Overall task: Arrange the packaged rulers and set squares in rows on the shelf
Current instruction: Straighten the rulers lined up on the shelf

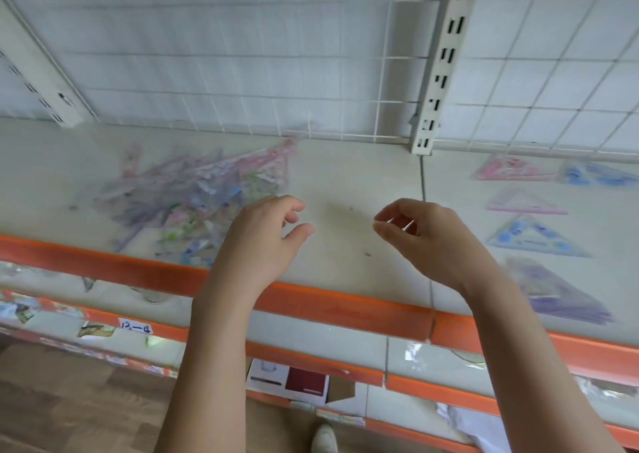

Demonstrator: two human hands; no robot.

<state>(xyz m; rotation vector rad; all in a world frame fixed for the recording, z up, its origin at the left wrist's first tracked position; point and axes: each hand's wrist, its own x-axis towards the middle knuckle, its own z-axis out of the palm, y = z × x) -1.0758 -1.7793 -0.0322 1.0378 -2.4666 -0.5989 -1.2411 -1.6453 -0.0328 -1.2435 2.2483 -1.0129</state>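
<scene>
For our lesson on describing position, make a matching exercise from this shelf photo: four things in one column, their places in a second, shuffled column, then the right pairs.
Things:
1. jumbled pile
2. pink set square
3. purple set square
4. left hand

Places:
A. right section, nearest the front edge
B. above the middle of the shelf, holding nothing
C. left part of the shelf
D. right section, near the wire back

Pairs: 1-C, 2-D, 3-A, 4-B

Heap of packaged rulers (193,197) on shelf (349,176) at left, set squares (532,207) laid apart at right, both hands between.
</scene>
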